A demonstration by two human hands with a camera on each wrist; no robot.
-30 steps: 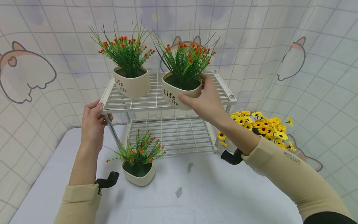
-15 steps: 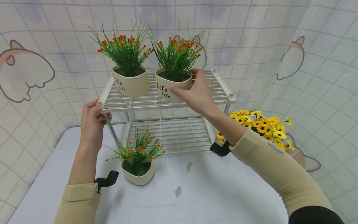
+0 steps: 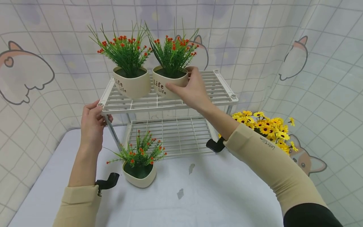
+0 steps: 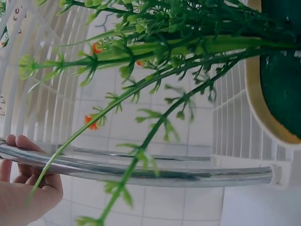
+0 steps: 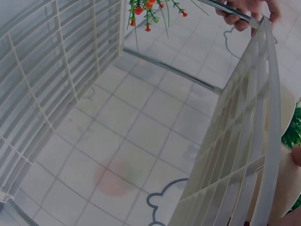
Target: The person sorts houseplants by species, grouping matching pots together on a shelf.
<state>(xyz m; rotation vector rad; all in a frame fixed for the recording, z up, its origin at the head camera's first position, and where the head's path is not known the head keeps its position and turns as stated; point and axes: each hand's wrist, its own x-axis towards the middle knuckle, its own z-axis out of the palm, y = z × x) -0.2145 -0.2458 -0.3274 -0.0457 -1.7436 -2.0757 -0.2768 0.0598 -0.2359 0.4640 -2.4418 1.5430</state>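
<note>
My right hand grips the right side of a cream flowerpot lettered "Life", thumb across its front and fingers behind. The pot stands upright on the top shelf of a white wire rack, with orange-red flowers and grass in it. Close on its left is a matching flowerpot. At the rack's front left corner, my left hand holds the shelf corner and the metal post below it. In the left wrist view its fingers curl round the chrome post.
A third cream flowerpot with red flowers stands on the white-covered table, before the lower wire shelf. Yellow flowers stand right of the rack, partly behind the right forearm. A tile-patterned curtain hangs behind.
My right hand has moved the flowerpot left and back on the top shelf, up close to the other pot. My left hand stays at the rack corner.
</note>
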